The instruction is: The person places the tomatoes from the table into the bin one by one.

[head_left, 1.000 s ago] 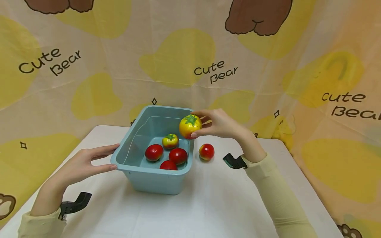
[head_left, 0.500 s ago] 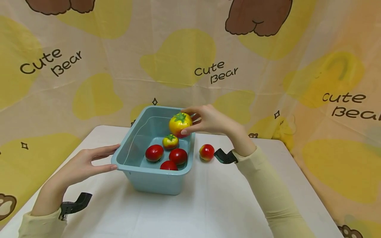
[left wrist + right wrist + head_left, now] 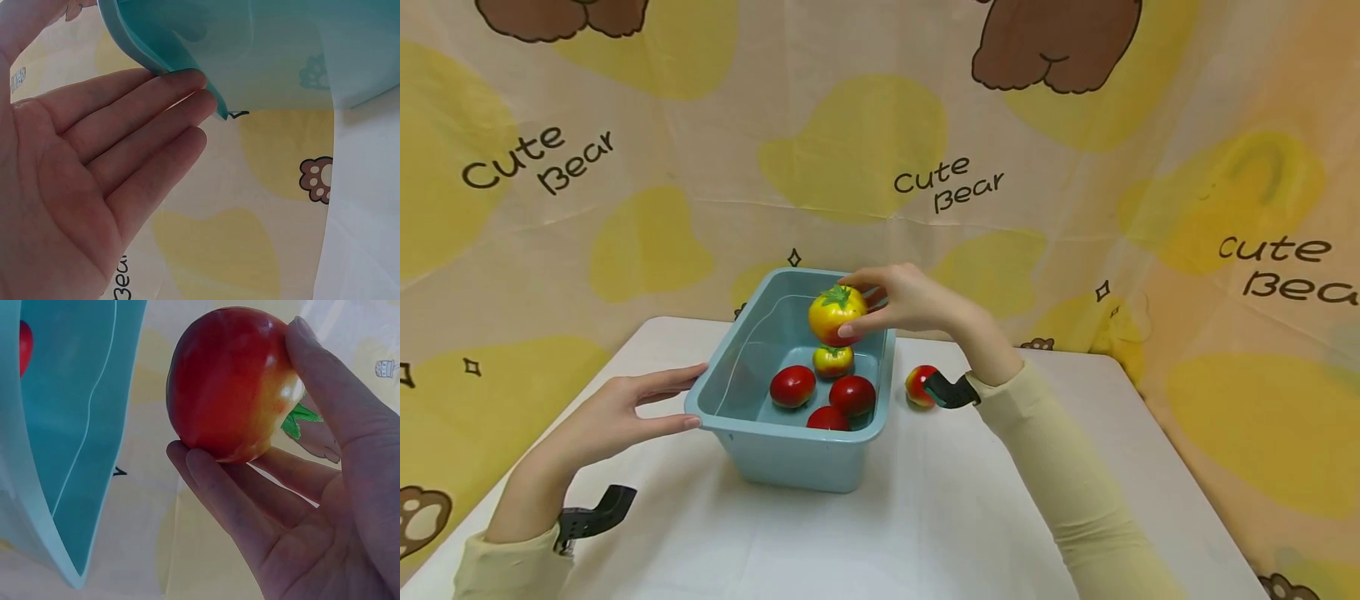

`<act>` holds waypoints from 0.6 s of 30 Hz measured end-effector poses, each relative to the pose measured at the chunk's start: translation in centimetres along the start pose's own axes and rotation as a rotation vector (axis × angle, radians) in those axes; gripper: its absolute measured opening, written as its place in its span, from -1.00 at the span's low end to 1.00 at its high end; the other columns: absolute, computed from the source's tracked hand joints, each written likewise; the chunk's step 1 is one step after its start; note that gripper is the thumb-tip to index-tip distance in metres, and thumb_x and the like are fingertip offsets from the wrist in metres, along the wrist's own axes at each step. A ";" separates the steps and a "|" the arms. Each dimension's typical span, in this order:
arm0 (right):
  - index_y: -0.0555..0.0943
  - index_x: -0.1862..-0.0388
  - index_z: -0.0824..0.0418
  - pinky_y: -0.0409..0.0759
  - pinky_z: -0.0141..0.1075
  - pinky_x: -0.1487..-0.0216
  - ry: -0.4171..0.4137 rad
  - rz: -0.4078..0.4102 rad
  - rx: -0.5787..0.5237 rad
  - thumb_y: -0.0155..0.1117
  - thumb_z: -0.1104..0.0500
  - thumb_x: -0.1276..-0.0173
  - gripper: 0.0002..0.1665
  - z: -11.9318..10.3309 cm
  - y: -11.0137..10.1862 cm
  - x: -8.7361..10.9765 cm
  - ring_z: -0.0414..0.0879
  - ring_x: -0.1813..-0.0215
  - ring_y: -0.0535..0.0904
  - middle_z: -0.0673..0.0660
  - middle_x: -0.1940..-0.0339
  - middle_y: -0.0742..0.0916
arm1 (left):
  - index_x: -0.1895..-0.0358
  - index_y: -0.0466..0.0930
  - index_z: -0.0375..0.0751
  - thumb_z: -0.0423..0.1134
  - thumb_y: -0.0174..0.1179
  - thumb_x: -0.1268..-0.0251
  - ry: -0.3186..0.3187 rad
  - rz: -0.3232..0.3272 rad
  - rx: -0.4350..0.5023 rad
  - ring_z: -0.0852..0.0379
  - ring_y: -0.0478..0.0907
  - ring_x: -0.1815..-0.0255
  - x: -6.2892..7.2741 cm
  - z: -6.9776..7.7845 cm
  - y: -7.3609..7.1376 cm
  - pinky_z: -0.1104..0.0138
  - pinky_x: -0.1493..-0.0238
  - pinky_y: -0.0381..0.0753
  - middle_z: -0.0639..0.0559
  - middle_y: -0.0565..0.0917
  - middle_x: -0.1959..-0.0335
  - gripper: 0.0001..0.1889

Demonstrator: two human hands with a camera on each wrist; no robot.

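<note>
A yellow-and-red tomato (image 3: 835, 315) with green leaves on top is pinched between the thumb and fingers of my right hand (image 3: 904, 300), over the blue plastic bin (image 3: 786, 460). In the right wrist view the tomato (image 3: 225, 387) shows its red underside. My left hand (image 3: 602, 421) touches the bin's left rim, and its fingers (image 3: 156, 134) lie straight against it in the left wrist view. Inside the bin are a smaller yellow tomato (image 3: 833, 363), partly hidden by the held one, and three red fruits (image 3: 792, 387), the nearest partly hidden by the front rim.
Right of the bin, a red-and-yellow fruit (image 3: 917, 386) sits on the white table (image 3: 970, 500), partly covered by the black strap (image 3: 951, 390) at my right wrist. A patterned cloth (image 3: 835, 150) hangs behind the table.
My right hand has carried the tomato leftward, from the bin's right rim to above its interior. The left hand has stayed at the rim.
</note>
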State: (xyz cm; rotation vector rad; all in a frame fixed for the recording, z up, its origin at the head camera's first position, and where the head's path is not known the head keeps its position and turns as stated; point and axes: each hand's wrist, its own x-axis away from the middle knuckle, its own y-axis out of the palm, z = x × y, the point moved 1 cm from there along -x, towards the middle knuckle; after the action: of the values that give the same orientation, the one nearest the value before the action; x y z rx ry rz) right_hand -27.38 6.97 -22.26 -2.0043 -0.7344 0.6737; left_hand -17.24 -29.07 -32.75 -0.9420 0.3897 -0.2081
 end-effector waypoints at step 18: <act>0.50 -0.24 0.06 0.58 -0.39 -0.04 -0.009 -0.055 -0.023 0.41 -0.18 -0.12 -0.27 -0.7 1.0 -2.2 -0.31 0.03 0.66 -0.05 -0.08 0.69 | -0.34 0.38 0.14 0.00 0.36 -0.10 0.011 -0.008 0.019 -0.02 0.53 -0.17 0.0 0.1 0.1 0.52 -0.03 0.47 0.10 0.53 -0.25 -0.33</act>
State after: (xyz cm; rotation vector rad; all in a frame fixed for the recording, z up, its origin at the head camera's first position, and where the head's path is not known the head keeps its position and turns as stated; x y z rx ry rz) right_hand -28.18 4.54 -22.42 -1.9956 -0.8033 0.6451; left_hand -17.24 -28.98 -32.77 -0.9246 0.3935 -0.2238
